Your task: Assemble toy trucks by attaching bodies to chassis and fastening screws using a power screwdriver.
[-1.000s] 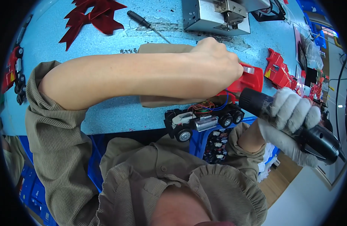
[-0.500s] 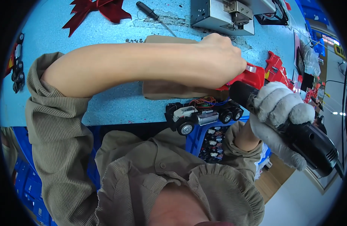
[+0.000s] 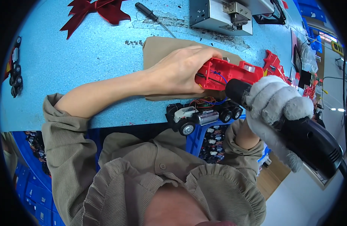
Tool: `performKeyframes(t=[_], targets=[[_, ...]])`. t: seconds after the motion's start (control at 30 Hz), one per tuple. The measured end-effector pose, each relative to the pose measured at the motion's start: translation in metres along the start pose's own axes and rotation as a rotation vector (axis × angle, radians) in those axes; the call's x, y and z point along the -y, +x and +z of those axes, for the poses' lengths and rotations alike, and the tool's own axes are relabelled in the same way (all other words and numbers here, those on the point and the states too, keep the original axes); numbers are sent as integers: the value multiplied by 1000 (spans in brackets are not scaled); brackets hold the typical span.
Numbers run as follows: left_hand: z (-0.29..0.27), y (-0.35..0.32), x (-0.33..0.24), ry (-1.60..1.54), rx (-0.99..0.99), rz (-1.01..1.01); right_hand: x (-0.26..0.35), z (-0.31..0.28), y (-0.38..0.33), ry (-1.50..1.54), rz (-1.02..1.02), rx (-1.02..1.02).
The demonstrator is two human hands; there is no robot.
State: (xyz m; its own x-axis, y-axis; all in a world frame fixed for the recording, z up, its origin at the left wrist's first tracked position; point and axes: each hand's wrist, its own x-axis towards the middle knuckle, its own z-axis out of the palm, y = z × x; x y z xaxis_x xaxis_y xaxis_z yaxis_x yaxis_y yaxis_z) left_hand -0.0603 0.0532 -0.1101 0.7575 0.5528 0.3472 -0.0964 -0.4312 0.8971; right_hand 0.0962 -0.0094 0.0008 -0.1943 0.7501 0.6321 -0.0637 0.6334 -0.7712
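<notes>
Changed just now: my left hand (image 3: 183, 69) is no longer blanketing the red shell (image 3: 235, 72) from above. It's sitting further left, at the shell's left end, and the hollow side is showing, with blue wires (image 3: 215, 72) lying inside. Meaning for the work, as I'm judging it: the cavity is now exposed to view and to the tool, not being masked by my own knuckles.

Right side is barely changing: my gloved right hand (image 3: 277, 101) is wrapping the barrel of the black power tool (image 3: 311, 141), nose angling up-left toward the shell. The nose is overlapping the shell's near edge in this view; I'm not seeing the tip, so can't tell whether it's touching.

Grip state: left is bare and closing around the shell's left end, most of the body sticking out to the right of my fingers. Right is fully taken up by the tool.

Shell is sitting over the right part of the brown pad (image 3: 155, 51); can't tell if it's resting or lifted. The wheeled chassis (image 3: 206, 117) is standing just nearer me at the table edge, with blue wire apparently running between the two.
</notes>
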Motion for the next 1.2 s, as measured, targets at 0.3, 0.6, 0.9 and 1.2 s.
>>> performKeyframes(t=[0.3,0.6,0.9,1.2], targets=[[-2,-1,1,28,-33,-3,-5,4,5,-24,3,68],[-6,4,-2,-89,-44,4,1,-20,36,83,90,100],[-9,5,1,45,45,67,-28,-121,111,316,-5,533],[-9,4,3,41,48,73,-60,-50,141,-313,45,44]])
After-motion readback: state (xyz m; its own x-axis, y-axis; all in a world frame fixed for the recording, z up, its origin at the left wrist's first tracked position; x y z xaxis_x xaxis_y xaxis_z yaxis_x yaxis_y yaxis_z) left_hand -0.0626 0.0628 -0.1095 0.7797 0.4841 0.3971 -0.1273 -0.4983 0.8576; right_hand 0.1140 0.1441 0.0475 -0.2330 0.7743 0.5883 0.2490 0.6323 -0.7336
